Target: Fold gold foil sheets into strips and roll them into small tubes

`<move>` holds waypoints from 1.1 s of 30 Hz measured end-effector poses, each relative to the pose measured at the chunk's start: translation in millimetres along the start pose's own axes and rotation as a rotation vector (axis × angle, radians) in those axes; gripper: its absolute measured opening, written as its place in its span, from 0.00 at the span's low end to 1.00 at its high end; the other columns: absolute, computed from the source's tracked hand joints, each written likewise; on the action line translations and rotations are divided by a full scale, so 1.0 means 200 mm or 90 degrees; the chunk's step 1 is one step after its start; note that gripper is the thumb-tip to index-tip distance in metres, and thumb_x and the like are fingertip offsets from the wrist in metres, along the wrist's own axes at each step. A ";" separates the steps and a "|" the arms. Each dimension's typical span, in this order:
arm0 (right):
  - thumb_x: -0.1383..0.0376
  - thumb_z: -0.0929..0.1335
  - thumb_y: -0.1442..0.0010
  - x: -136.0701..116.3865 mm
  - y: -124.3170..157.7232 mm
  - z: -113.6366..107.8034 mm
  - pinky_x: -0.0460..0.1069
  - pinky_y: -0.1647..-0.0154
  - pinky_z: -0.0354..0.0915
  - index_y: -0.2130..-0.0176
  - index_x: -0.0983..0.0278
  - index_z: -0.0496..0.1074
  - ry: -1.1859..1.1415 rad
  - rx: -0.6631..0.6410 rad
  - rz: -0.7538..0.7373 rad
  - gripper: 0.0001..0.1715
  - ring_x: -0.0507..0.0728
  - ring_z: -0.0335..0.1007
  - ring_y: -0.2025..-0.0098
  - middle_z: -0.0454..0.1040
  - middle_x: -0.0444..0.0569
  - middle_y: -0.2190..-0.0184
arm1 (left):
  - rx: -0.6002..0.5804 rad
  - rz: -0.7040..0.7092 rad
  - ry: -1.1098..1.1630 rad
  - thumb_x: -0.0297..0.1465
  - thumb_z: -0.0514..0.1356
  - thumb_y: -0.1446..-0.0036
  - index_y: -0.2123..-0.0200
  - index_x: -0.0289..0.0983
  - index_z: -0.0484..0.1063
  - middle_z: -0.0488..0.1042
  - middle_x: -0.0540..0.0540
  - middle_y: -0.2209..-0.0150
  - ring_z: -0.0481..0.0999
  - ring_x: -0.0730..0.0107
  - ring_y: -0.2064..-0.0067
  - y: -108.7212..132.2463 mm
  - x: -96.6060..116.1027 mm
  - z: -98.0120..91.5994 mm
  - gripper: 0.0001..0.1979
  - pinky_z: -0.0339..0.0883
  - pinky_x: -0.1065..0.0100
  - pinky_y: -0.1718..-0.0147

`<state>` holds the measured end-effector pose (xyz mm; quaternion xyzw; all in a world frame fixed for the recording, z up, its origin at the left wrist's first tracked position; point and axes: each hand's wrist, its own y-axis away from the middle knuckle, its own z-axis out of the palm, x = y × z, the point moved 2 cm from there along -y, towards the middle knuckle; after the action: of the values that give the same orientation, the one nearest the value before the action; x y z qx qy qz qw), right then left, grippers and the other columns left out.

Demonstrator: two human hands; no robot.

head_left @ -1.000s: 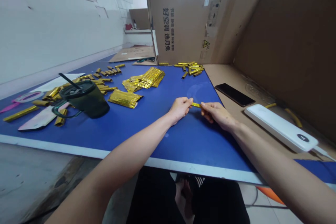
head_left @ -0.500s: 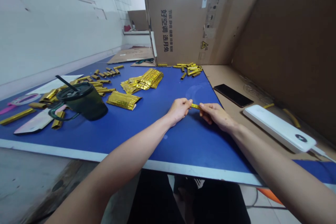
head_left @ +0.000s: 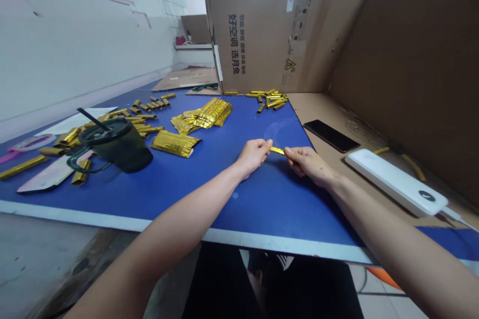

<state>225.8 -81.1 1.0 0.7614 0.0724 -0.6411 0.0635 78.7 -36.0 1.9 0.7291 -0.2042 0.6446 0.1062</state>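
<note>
A small gold foil strip (head_left: 277, 150) is stretched level between my two hands, a little above the blue tabletop (head_left: 239, 214). My left hand (head_left: 255, 154) pinches its left end between thumb and curled fingers. At the other end, my right hand (head_left: 307, 162) closes on it with thumb and forefinger. Whether the strip is flat or a folded tube is too small to tell. To the left of my hands lies a flat gold foil packet (head_left: 175, 143), and behind it a heap of gold foil pieces (head_left: 211, 113).
Several gold tubes (head_left: 275, 99) lie by the upright cardboard box (head_left: 262, 35). More gold tubes (head_left: 147, 129) surround a dark lidded cup with a straw (head_left: 127, 147) at left. On cardboard at right are a black phone (head_left: 331, 135) and a white power bank (head_left: 396, 182) with a cable.
Slightly more of the gold strip shows between my fingers. My hands have barely moved, and the surrounding things stay in place.
</note>
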 end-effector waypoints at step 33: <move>0.54 0.62 0.46 -0.02 0.01 0.01 0.43 0.88 0.41 0.81 0.64 0.59 0.003 0.022 -0.042 0.20 0.45 0.44 0.89 0.53 0.37 0.91 | -0.039 -0.013 0.140 0.39 0.53 0.48 0.79 0.36 0.57 0.51 0.59 0.90 0.47 0.85 0.89 0.03 0.02 0.03 0.15 0.39 0.78 0.89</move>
<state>222.5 -83.7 5.3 0.7609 0.0866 -0.6425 0.0287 82.9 -44.4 4.9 0.6525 -0.2038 0.7129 0.1564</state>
